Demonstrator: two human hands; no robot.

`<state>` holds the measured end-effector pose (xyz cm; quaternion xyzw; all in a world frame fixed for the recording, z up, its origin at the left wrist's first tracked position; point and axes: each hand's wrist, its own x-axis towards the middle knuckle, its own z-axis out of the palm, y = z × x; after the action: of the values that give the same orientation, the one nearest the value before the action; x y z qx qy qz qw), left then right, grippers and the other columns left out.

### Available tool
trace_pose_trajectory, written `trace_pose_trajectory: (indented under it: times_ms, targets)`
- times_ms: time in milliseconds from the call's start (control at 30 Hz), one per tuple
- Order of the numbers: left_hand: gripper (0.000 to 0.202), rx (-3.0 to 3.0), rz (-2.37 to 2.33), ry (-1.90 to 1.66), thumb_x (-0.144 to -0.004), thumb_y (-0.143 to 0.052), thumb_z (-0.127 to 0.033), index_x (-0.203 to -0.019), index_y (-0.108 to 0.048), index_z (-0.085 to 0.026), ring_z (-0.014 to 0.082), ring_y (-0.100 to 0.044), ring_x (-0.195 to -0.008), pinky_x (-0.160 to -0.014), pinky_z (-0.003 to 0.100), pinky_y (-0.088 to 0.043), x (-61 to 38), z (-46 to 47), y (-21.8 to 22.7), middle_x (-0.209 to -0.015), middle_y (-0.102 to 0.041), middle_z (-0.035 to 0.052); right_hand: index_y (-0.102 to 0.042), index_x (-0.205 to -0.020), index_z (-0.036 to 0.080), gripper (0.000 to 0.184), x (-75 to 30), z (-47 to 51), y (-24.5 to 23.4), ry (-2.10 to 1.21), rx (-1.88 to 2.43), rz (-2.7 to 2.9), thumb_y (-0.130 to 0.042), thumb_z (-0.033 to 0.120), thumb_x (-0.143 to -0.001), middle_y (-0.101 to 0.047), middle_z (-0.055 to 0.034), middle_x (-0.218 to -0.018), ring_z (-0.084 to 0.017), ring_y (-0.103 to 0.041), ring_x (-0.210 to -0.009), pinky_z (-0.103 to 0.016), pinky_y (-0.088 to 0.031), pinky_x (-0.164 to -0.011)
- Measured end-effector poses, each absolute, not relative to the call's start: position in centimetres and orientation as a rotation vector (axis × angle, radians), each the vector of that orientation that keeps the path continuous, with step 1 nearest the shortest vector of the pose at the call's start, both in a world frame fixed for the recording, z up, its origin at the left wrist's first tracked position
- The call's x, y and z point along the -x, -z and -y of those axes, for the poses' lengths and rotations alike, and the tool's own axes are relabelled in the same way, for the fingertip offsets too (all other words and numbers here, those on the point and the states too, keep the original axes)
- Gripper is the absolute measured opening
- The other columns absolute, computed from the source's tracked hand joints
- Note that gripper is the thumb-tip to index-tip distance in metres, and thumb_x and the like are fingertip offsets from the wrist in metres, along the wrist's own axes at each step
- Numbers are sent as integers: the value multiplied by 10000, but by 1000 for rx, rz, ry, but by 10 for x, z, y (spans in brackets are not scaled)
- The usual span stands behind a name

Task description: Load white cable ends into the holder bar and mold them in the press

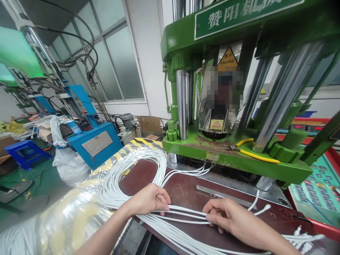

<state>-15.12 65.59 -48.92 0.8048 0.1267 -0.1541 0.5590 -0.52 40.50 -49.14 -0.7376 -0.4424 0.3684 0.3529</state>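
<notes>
A big bundle of thin white cables (132,170) loops over the dark red worktable (186,191) in front of a green press machine (228,88). My left hand (148,200) is closed in a pinch on a few white cable strands (186,214) that stretch between both hands. At their other end my right hand (228,216) has its fingers pressed together on the same strands. More cable ends with white plugs (302,237) lie by my right wrist, and two loose plug ends (261,207) rest just beyond my right hand.
A metal bar (220,194) lies on the table under the press. A control panel with buttons (316,187) sits at right. At left stand a blue machine (95,141), a white bag (69,166) and a blue stool (23,152) on the green floor. Shiny plastic wrap (66,219) covers the table's near-left corner.
</notes>
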Motion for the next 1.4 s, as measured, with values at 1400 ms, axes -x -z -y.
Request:
trace_pose_trajectory:
  times_ms: [1400]
  targets:
    - [143, -2508, -326, 359, -691, -577, -257, -819, -615, -208, 109, -510, -611, -507, 195, -324, 197, -687, 465, -723, -610, -25, -618, -855, 305, 238, 5, -409, 501, -711, 2082, 1337, -440, 462, -837, -648, 22, -867, -193, -564, -824, -257, -388, -726]
